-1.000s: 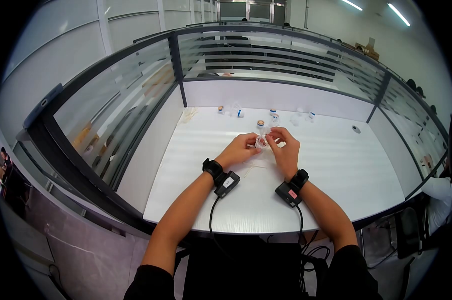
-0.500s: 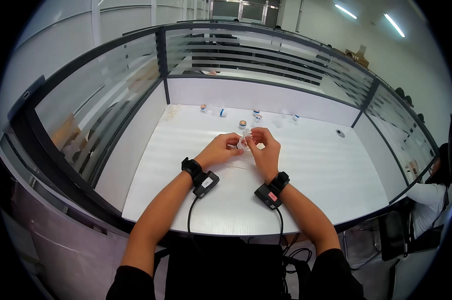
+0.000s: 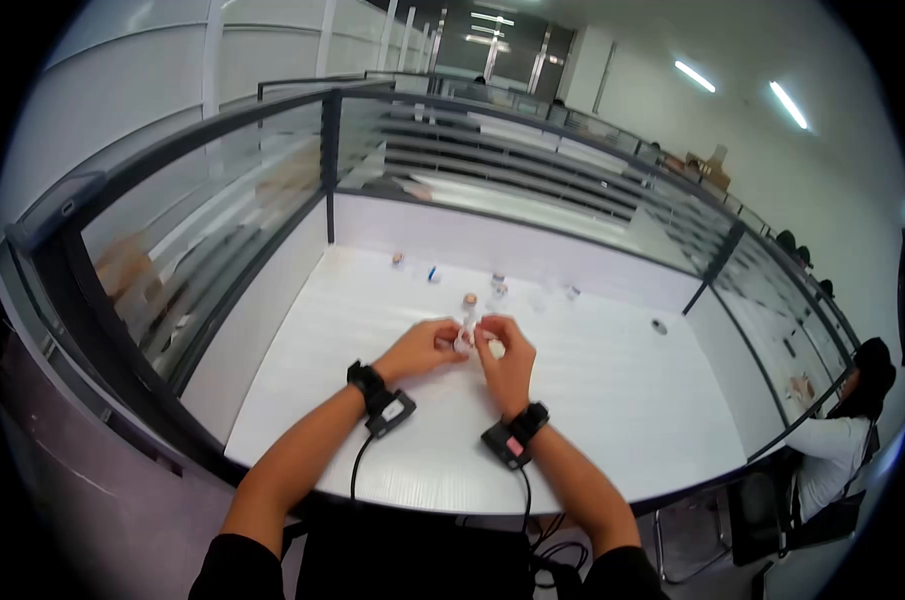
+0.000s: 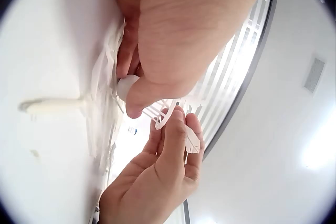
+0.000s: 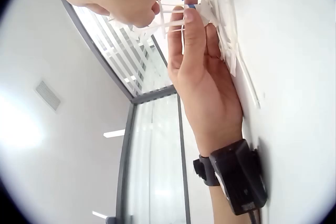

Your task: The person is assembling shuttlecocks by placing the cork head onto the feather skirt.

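In the head view a small white openwork piece (image 3: 462, 343) is held between the two hands above the white desk. My left hand (image 3: 420, 350) grips it at its left side, thumb and fingers curled round a white rounded end (image 4: 126, 86) in the left wrist view. At the other side my right hand (image 3: 510, 366) pinches near a thin white curved rim (image 4: 167, 115), with a white leaf-shaped part (image 4: 192, 141) beside its fingers. The right wrist view shows thin white bars (image 5: 173, 23) between the hands; the right fingertips are partly hidden there.
Along the back of the desk (image 3: 612, 400) stand several small round items, one with an orange top (image 3: 470, 299) just beyond the hands. Pale strips (image 4: 102, 95) lie by the left hand. Partition panels (image 3: 512, 232) enclose the desk; a person (image 3: 837, 450) sits at the right.
The head view has tilted up, so the desk and hands appear lower and farther left. Both hands still hold the white piece.
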`<state>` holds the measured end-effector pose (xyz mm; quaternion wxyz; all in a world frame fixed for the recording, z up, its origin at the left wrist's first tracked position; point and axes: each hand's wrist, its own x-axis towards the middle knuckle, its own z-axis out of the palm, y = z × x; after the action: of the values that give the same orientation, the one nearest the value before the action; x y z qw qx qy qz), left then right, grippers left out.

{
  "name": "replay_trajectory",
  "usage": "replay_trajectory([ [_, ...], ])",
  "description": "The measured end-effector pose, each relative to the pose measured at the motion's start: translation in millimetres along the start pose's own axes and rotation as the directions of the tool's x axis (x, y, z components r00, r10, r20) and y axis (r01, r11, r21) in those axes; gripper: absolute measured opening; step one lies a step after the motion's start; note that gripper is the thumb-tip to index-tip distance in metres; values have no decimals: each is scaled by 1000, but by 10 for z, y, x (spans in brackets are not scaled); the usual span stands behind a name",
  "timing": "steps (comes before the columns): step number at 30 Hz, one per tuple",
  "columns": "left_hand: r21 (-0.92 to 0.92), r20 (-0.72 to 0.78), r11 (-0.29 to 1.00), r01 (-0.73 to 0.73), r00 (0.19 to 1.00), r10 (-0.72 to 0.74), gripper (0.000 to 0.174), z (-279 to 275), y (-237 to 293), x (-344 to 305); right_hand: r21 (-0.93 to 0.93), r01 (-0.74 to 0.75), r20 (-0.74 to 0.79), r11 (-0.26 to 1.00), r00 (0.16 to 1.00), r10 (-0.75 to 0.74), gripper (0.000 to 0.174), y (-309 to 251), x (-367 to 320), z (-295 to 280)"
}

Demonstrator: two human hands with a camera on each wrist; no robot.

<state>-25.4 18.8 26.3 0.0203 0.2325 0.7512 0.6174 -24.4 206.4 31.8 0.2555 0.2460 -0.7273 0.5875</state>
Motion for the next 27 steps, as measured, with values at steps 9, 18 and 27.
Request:
replay_trajectory([
  [9, 14, -30, 1000, 24, 999, -23, 27, 36, 207, -6, -18, 3, 16, 1000, 1000, -3, 20, -103, 48, -19],
  [18, 156, -35, 987, -45, 998, 51, 29, -35, 103, 1, -33, 24, -12, 999, 1000, -24, 18, -80, 90, -6],
  [27, 28, -62, 999, -28, 998, 30, 29, -8, 96, -33, -51, 122, -68, 991, 990, -125, 14, -129, 73, 22],
])
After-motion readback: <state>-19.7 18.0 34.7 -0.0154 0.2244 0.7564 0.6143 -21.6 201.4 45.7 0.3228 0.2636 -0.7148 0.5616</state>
